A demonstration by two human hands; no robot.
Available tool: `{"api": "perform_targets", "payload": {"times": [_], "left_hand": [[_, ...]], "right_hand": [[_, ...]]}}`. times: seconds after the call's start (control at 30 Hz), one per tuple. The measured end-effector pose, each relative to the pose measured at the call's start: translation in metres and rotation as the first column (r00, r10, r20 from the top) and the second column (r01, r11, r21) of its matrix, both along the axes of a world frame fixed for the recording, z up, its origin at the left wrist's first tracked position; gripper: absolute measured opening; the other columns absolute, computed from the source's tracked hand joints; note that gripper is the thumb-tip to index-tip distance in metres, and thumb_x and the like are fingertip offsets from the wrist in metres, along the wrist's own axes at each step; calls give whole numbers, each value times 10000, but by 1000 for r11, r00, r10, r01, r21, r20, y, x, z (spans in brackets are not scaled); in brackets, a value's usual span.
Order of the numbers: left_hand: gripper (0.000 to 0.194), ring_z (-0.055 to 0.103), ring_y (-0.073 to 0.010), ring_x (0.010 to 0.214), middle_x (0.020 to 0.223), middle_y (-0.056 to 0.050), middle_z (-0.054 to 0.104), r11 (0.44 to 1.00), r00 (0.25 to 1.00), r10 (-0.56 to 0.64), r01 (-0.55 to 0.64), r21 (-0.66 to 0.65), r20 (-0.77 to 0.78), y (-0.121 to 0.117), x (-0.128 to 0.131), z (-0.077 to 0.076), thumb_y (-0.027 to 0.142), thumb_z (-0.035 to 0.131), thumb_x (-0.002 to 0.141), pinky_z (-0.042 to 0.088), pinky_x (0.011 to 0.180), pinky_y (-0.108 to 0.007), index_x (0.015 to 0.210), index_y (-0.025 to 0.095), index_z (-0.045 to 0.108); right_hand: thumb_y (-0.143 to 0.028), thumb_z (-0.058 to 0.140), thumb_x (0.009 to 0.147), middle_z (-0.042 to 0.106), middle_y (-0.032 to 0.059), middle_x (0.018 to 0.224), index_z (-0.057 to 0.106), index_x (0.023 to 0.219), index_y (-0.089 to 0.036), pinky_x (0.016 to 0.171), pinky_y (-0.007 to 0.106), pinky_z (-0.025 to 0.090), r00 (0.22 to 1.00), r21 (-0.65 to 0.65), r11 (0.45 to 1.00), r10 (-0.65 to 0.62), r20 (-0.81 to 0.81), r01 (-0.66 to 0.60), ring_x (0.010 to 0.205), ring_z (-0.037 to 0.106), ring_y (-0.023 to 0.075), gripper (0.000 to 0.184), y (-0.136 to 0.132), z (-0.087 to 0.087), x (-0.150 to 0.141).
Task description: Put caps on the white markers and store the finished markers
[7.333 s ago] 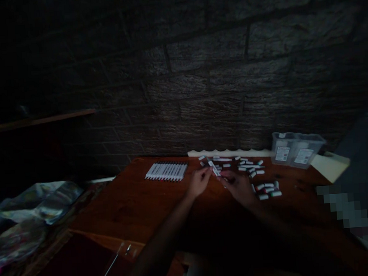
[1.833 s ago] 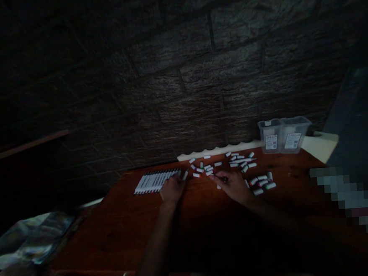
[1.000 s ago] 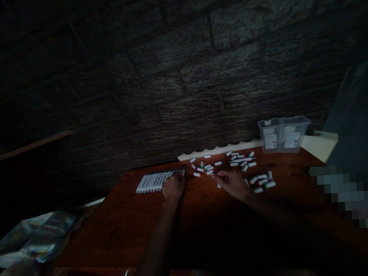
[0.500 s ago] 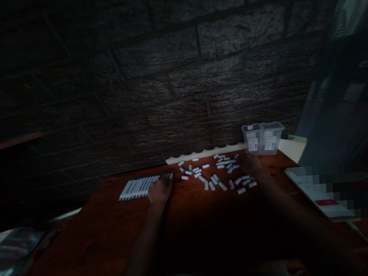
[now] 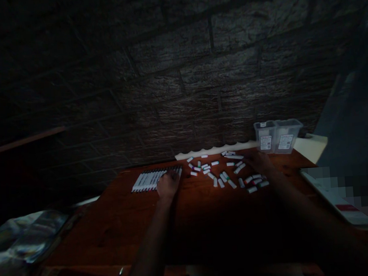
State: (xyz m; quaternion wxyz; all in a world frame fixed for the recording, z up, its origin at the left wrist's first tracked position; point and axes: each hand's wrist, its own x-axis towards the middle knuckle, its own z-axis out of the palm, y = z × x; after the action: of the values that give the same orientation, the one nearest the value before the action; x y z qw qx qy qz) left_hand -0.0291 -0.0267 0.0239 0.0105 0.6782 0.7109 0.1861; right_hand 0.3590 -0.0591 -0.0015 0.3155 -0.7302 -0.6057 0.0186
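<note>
Right hand point(image 5: 260, 163) has shifted toward the brown wooden tabletop's point(image 5: 114, 227) far right corner.
Its fingers are too dark to read; left hand point(image 5: 167, 184) curls over slim white markers point(image 5: 146, 181) rowed near the far edge, grip unclear. Between lie short white cylinders with coloured ends point(image 5: 231, 184); clear plastic boxes point(image 5: 287, 142) stand just beyond the right hand.

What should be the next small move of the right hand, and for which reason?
Probably the right hand should pick up the long white piece: it lies loose among short caps, close to that hand, while the left hand is at the right end of the marker row. Whether fingers already touch it is too dark to tell.
</note>
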Motion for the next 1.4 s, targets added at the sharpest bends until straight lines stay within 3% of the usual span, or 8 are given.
{"api": "perform_targets", "payload": {"times": [0.13,0.3,0.53,0.63,0.73,0.83,0.97,1.4], "left_hand": [[354,656,-263,870,928,-109,716,976,991,-130,123,178,27,-1,8,-2,452,481,889,459,758,-337,1057,202,666],[379,556,-258,1077,1133,-107,659,759,906,-420,384,526,-54,-18,35,3,415,524,904,404,932,-397,1200,198,619],[249,581,-194,1020,1059,-29,717,551,642,-756,731,403,-131,-32,57,3,318,527,926,399,908,-368,1109,248,682],[252,598,-189,978,1026,-30,727,574,647,-755,732,367,-108,-30,55,2,349,536,920,401,901,-360,1082,245,699],[277,605,-200,970,1006,-36,731,651,716,-692,674,348,-91,-27,50,3,389,521,921,401,891,-358,1061,244,711],[308,603,-230,982,988,-54,732,815,868,-487,491,307,-96,-22,43,4,408,478,931,394,890,-376,1024,244,721],[323,604,-287,976,895,-89,725,967,967,-171,202,158,-188,-16,35,1,438,469,904,378,878,-431,934,242,725],[294,619,-292,1000,937,-95,716,994,974,-91,101,42,-209,-12,31,1,399,428,875,379,863,-428,932,214,648]], "right_hand": [[-356,544,897,738,117,933,725,944,-179,696,322,499,987,63,995,80,-138,-72,828,684,233,257,-9,23,-15],[-400,590,845,743,57,913,710,946,-208,747,335,533,841,223,920,386,-380,-322,820,689,215,248,-20,33,-64],[-387,585,848,735,47,931,681,1000,-193,782,312,535,649,214,800,585,-486,-561,850,689,190,265,-31,29,-104],[-392,575,855,732,49,903,677,994,-183,786,321,539,627,206,781,604,-492,-590,837,689,192,271,-30,26,-105],[-403,590,842,710,80,1050,674,1011,-187,823,343,539,705,219,844,531,-470,-490,907,682,207,287,-25,19,-103],[-415,618,816,656,97,1195,683,976,-197,875,367,525,801,217,901,433,-414,-376,1019,653,234,278,-21,13,-100],[-375,576,846,722,70,1019,687,929,-202,837,341,525,843,151,908,419,-338,-391,920,683,214,222,-23,14,-96],[-345,517,882,750,21,905,702,915,-221,771,290,514,834,104,871,490,-252,-480,822,690,184,225,-25,13,-96]]}}
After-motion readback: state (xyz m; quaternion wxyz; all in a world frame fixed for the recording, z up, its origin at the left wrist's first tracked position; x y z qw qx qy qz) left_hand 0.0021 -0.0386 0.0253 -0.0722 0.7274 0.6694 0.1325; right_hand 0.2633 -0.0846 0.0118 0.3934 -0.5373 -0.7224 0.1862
